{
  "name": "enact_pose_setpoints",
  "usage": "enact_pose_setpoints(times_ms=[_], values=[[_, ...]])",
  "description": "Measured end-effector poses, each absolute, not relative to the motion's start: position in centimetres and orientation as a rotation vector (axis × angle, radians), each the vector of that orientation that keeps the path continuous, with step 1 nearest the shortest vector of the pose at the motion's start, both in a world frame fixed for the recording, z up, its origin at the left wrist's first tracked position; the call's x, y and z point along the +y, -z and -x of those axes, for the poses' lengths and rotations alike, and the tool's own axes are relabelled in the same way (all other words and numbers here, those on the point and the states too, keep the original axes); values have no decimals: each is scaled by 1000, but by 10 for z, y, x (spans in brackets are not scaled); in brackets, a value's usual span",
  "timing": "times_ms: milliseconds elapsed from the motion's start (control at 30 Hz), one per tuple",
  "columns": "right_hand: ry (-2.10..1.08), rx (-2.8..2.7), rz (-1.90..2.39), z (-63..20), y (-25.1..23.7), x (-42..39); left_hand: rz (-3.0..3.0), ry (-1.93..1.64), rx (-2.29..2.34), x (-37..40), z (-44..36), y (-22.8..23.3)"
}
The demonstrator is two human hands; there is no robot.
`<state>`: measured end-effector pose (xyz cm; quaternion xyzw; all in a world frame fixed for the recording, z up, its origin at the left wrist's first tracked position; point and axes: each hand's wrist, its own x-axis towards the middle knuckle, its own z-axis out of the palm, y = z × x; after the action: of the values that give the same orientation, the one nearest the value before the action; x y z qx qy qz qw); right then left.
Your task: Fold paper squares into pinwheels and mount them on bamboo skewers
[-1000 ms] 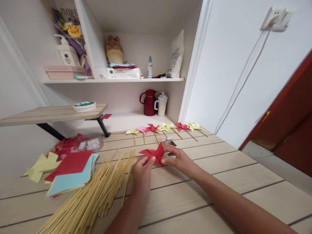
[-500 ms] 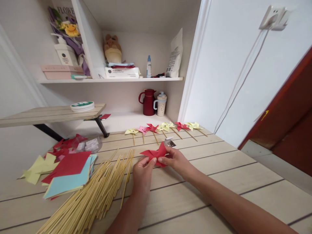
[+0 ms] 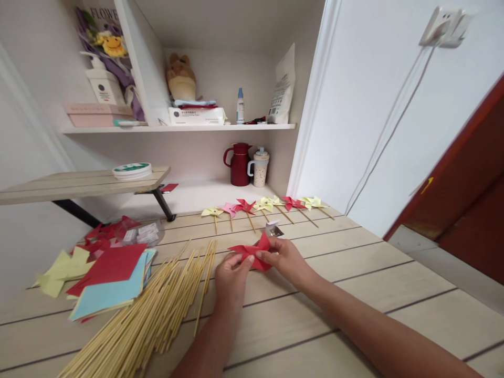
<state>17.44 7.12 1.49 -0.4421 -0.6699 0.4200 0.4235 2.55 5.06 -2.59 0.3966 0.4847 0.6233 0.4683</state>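
Note:
Both my hands grip a red paper pinwheel [image 3: 260, 248] above the table, one on each side. My left hand [image 3: 232, 270] pinches its left side between thumb and fingers. On the right, my right hand [image 3: 284, 258] holds the folded centre and right blade, its thumb close to the left thumb. No stick shows on this pinwheel. Just behind the hands lies a small open box [image 3: 274, 229] with shiny metal bits. To the left of my left hand spreads a large bundle of thin wooden sticks [image 3: 157, 299].
Several finished pinwheels on sticks [image 3: 246, 206] lie in a row at the table's back edge. Coloured paper sheets [image 3: 112, 286], cut yellow paper [image 3: 65, 270] and a clear tub [image 3: 147, 234] are at left, near a small raised shelf [image 3: 86, 184]. A red jug [image 3: 240, 165] stands behind.
The red pinwheel has tilted a little between my fingers, its blades looking flatter. Both hands keep their grip in nearly the same place, and the view has shifted slightly.

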Motion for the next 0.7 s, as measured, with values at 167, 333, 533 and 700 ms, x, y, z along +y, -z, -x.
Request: enact_pose_setpoints(times_ms=[167, 333, 533, 700], values=[[-976, -1707, 1120, -173, -14, 71, -974, -1528, 1274, 53, -26, 27], [-928, -1697, 1120, -173, -12, 71, -941, -1501, 1236, 48, -26, 17], [-1000, -1626, 1146, -178, -9, 76, -883, -1495, 1163, 46, -23, 11], [-1050, -1551, 1129, -182, -14, 75, -978, -1576, 1246, 44, -23, 7]])
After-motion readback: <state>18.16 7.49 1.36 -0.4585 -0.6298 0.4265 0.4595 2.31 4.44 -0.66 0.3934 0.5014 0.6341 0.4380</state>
